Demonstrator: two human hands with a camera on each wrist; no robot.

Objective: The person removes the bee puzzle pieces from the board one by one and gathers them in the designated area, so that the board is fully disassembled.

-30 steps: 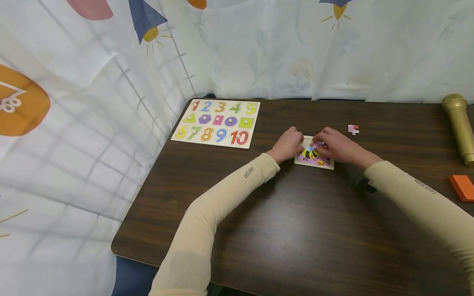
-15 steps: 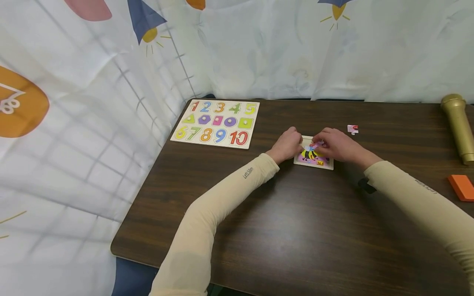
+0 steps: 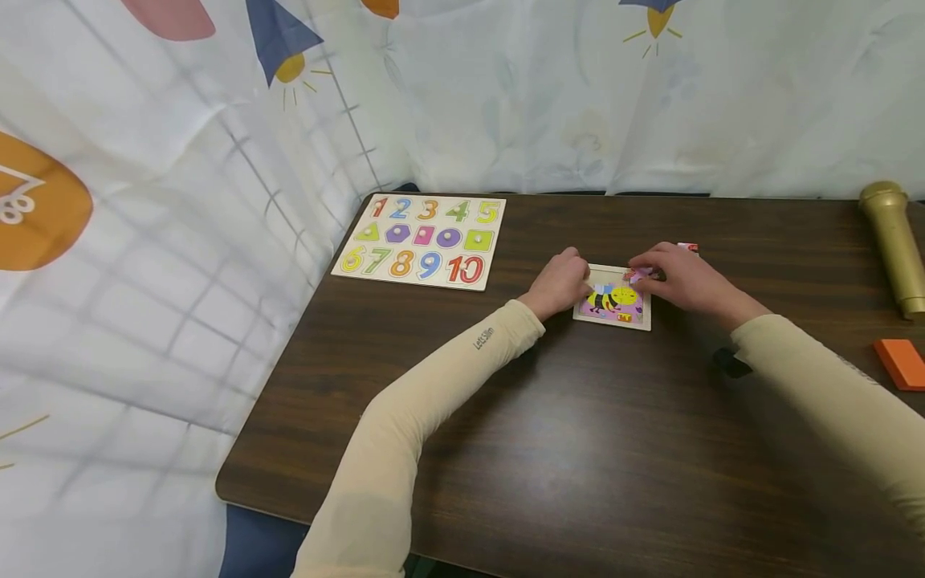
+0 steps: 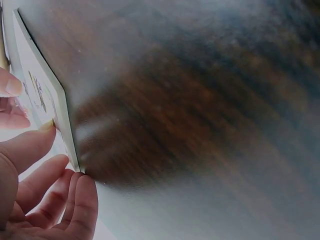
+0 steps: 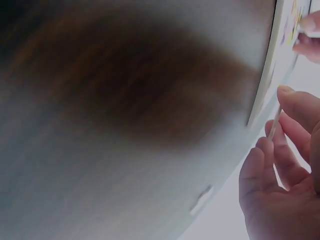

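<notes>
In the head view, a small jigsaw puzzle board [image 3: 613, 324] with a yellow-and-black bee on pink lies on the table, pale bare wood showing along its upper part. My left hand [image 3: 558, 285] holds its left edge; in the left wrist view the thumb [image 4: 31, 145] lies on the face and the fingers sit against the rim. Over the board's upper right corner, my right hand [image 3: 685, 279] pinches a pink puzzle piece [image 3: 636, 275]. Edge-on in the right wrist view, that thin piece [image 5: 275, 122] stands between thumb and fingers, apart from the frame.
Another puzzle piece [image 3: 689, 247] lies behind my right hand, partly covered. A wooden number-and-shape board [image 3: 421, 241] is at the back left. On the right are a gold microphone-shaped object [image 3: 894, 249] and an orange block [image 3: 901, 364]. White curtains [image 3: 520, 104] border the table.
My right hand has shifted right from the board's middle to its upper right corner with the pink puzzle piece, uncovering the bee's head. The left hand has stayed put.
</notes>
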